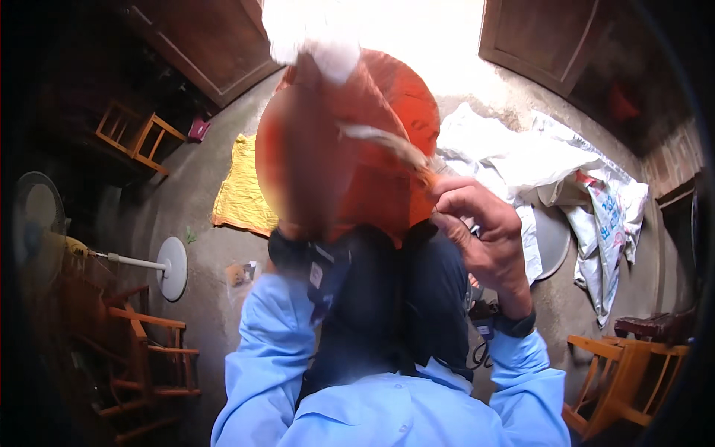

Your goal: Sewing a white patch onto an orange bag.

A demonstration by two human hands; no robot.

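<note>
My left hand (316,149) is raised close to the camera over a round red-orange surface (417,97) in front of my knees. It is smeared by motion, so its fingers cannot be made out. Beyond it, at the top, is a blurred white thing (316,41); whether the hand holds it is unclear. Lower and to the right, my right hand (484,231) is closed, thumb and fingers pinching a thin, curved pale strip with an orange end (398,149). The strip extends leftward over the red-orange surface; its kind is not clear.
A yellow woven sack (246,194) lies left of the red-orange surface. White sacks (514,160) lie at the right, partly over a grey round thing (553,238). Wooden chairs (156,350) and a white-based stand fan (173,268) stand at left, another chair (629,380) at lower right.
</note>
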